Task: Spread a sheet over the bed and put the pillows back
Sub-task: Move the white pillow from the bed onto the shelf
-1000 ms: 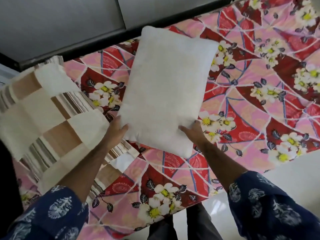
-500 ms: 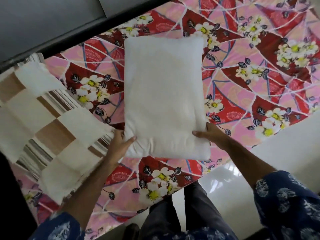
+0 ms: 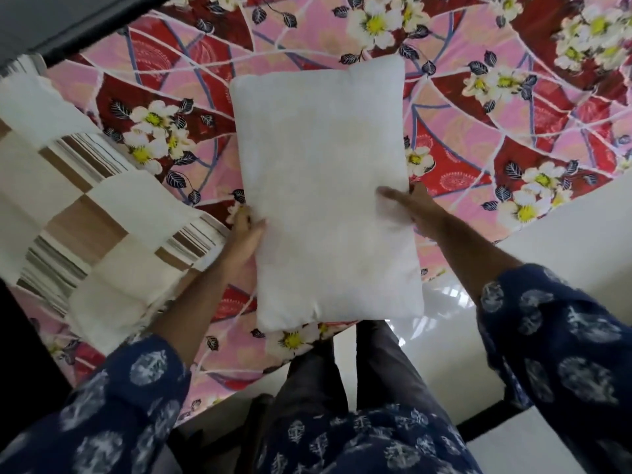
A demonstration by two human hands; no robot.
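A plain white pillow (image 3: 325, 186) is held upright over the near edge of the bed. My left hand (image 3: 244, 234) grips its left edge, thumb on the front face. On the other side my right hand (image 3: 408, 208) grips the right edge, with fingers across the front. Under the pillow a pink and red flowered sheet (image 3: 478, 131) covers the bed. At the left lies a second pillow (image 3: 85, 213) in a cream, brown and striped patchwork cover.
A dark bed frame bar (image 3: 85, 32) runs along the far side, with a grey wall (image 3: 27, 12) behind it. White glossy floor (image 3: 564, 241) lies to the right of the bed. My legs (image 3: 342, 388) stand against the bed's near edge.
The white pillow has come nearer to me and lower in view. Both hands have shifted from its lower corners to higher up its side edges.
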